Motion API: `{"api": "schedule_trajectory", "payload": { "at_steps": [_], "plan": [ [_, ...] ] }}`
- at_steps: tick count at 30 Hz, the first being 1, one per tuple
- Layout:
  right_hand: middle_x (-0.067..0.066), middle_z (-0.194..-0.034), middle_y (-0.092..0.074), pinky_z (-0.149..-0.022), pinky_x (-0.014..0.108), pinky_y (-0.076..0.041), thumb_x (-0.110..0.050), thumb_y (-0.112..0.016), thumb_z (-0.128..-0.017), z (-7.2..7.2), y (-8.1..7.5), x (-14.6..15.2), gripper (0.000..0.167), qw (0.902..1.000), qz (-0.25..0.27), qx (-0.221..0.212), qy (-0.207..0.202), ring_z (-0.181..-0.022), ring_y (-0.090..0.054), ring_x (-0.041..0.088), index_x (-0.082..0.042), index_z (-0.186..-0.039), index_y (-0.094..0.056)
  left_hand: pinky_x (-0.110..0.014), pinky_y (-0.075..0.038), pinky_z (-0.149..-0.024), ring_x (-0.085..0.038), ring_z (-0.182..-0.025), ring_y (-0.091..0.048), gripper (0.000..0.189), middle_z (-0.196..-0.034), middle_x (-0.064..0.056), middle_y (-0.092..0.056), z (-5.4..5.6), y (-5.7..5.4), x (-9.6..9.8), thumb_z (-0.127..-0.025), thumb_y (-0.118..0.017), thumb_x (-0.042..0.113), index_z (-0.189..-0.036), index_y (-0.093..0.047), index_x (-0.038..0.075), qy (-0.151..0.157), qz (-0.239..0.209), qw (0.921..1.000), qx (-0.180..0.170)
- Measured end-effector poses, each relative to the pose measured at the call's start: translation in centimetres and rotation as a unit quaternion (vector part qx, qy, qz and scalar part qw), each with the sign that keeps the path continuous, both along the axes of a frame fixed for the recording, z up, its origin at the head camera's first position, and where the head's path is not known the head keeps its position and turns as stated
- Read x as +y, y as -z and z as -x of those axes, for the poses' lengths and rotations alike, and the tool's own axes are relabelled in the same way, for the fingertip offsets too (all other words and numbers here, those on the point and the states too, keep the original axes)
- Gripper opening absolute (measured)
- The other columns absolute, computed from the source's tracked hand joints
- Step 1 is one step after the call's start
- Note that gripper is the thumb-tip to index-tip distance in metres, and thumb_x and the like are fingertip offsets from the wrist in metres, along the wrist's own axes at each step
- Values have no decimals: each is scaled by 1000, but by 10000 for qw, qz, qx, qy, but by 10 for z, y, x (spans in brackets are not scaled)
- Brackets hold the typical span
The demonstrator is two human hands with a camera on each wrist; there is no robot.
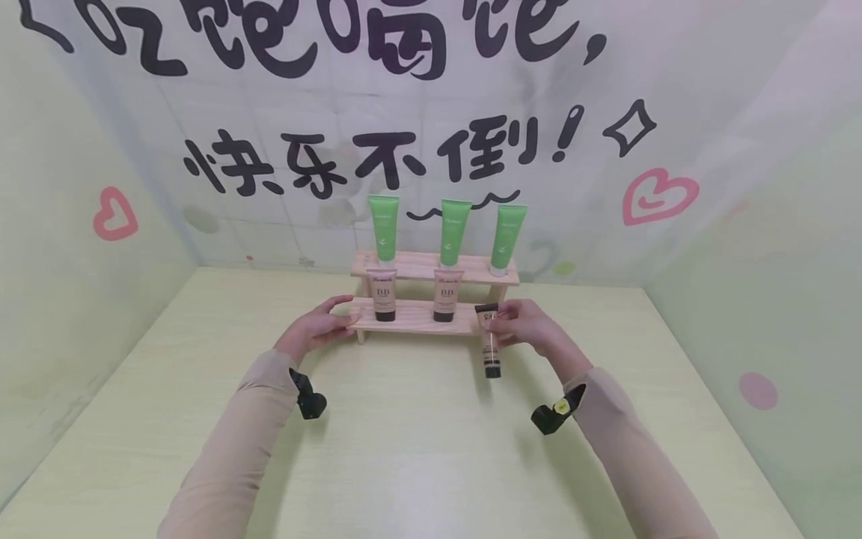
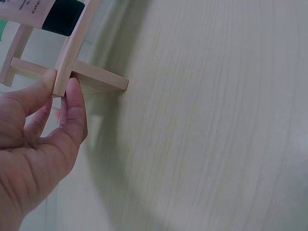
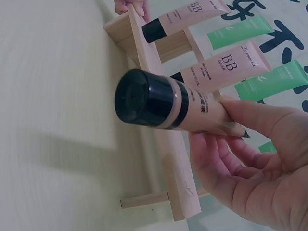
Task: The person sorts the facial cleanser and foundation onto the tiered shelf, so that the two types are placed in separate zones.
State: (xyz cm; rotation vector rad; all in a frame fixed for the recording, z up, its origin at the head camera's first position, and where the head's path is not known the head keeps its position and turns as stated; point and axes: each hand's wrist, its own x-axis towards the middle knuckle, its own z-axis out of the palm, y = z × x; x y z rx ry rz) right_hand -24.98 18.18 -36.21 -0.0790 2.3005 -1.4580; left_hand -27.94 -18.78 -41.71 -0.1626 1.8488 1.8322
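My left hand (image 1: 322, 329) pinches the left end of the lower board of a two-step wooden display rack (image 1: 414, 327); in the left wrist view, the thumb (image 2: 42, 91) lies on top and fingers reach underneath. My right hand (image 1: 532, 327) grips a beige cosmetic tube (image 1: 490, 346) by its upper part, black cap down, in front of the lower step's right end. In the right wrist view that cap (image 3: 144, 98) points toward the camera side, away from the boards. Two pink BB cream tubes (image 1: 384, 293) stand upright on their black caps on the lower step.
Three green tubes (image 1: 452, 232) stand along the upper step. The rack rests on a pale wood-grain table (image 1: 417, 449), near the back wall (image 1: 303, 239) with black lettering. Side walls rise left and right. A small black camera (image 1: 311, 404) sits on each wrist.
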Motion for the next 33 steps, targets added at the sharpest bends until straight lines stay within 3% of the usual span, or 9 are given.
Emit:
{"api": "schedule_trajectory", "payload": {
  "at_steps": [9, 17, 28, 33],
  "plan": [
    [10, -95, -56, -76, 33, -56, -7, -61, -86, 3, -6, 5, 43, 9987, 89, 178, 477, -71, -59, 9, 12, -120, -43, -15, -51, -71, -5, -72, -55, 66, -106, -11, -42, -2, -3, 1, -94, -46, 4, -148, -9, 16, 12, 21, 10000, 3],
    [11, -99, -50, -76, 31, -56, -11, -59, -88, 6, -13, 4, 41, 9950, -77, 612, 791, -75, -57, 10, 8, -122, -44, -15, -50, -70, -5, -72, -54, 66, -106, -12, -41, -1, -2, 1, -94, -46, 4, -148, -10, 16, -17, 12, 10000, 1],
    [21, -113, -52, -79, 33, -55, -14, -59, -89, 17, -11, 12, 43, 9896, -13, 1266, 688, -92, -58, 21, 4, -124, -45, -15, -50, -69, -6, -72, -54, 66, -102, -10, -42, 0, 0, 0, -94, -46, 4, -148, -10, 16, -10, -21, 10000, 18],
    [19, -111, -52, -83, 36, -54, -19, -60, -89, 21, -9, 16, 42, 9859, -86, 1458, 822, -89, -59, 16, 3, -122, -46, -14, -51, -67, -4, -67, -55, 68, -94, -7, -46, 1, 0, 0, -93, -49, 5, -148, -10, 18, -46, -23, 10000, -40]
  ]
}}
